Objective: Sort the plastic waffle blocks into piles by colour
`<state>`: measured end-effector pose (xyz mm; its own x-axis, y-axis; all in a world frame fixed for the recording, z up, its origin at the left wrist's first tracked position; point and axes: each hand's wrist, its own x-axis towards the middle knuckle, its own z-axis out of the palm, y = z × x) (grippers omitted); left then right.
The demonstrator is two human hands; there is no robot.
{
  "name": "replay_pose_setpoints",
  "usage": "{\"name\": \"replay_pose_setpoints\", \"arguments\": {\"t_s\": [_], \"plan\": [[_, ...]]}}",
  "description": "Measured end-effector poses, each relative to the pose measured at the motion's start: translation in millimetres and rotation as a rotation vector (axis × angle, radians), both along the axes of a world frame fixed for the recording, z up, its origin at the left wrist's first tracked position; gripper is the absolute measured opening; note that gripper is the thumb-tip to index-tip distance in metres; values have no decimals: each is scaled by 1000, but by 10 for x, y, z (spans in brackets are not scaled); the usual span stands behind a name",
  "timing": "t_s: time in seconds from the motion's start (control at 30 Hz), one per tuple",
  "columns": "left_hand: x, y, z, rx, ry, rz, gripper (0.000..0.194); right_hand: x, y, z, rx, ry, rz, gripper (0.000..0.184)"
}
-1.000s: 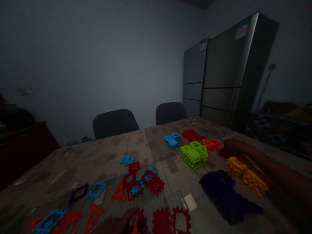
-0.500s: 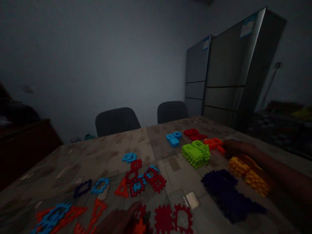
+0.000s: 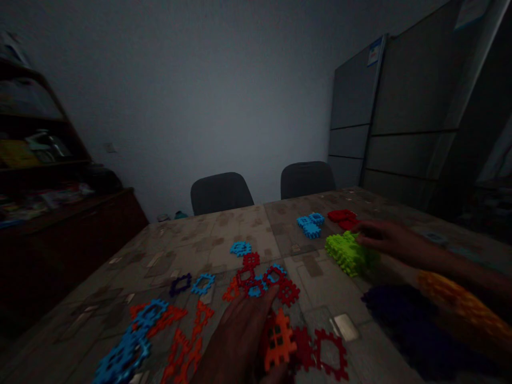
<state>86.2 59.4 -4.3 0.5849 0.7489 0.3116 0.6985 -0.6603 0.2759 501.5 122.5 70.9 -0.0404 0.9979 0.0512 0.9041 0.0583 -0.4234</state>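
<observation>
My left hand (image 3: 242, 333) is low in the middle, its fingers stretched over the loose pieces. An orange square interlocking piece (image 3: 279, 338) with window holes is pinched between its thumb and fingers. Just ahead lie red toothed pieces (image 3: 288, 292) and a blue one (image 3: 256, 289). To its right rest a solid red piece (image 3: 304, 346) and a red frame piece (image 3: 331, 354). My right hand (image 3: 380, 237) is closed, with bent fingers, at the back edge of the lime-green stack (image 3: 346, 253). What its fingertips hold, if anything, is hidden.
Red pieces (image 3: 343, 217) and light blue pieces (image 3: 311, 225) are grouped at the back right. Dark purple (image 3: 404, 320) and yellow piles (image 3: 460, 298) lie nearer, below my right arm. Orange and blue pieces (image 3: 124, 354) are scattered left. Two chairs (image 3: 222, 193) stand behind the table.
The view has turned left. My left hand has come further forward with the orange piece now in plain sight. My right hand has moved toward the green stack, and the orange pile there is now hidden.
</observation>
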Motion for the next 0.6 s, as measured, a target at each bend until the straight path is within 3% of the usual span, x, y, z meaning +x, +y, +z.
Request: {"name": "replay_pose_setpoints", "arguments": {"t_s": [0.1, 0.13, 0.23, 0.4, 0.6], "plan": [[145, 30, 50, 224, -10, -58, 98, -843, -354, -171, -87, 251, 203, 38], [182, 33, 68, 274, -7, -68, 94, -1075, -466, -237, -203, 476, 283, 41], [253, 40, 109, 384, 4, -94, 83, -1509, -693, -391, -407, 884, 344, 32], [317, 113, 157, 482, 59, -116, 73, -1588, -733, -438, -396, 1033, 292, 26], [436, 271, 230, 596, 149, -194, 86, -1360, -622, -303, -294, 923, 293, 31]]}}
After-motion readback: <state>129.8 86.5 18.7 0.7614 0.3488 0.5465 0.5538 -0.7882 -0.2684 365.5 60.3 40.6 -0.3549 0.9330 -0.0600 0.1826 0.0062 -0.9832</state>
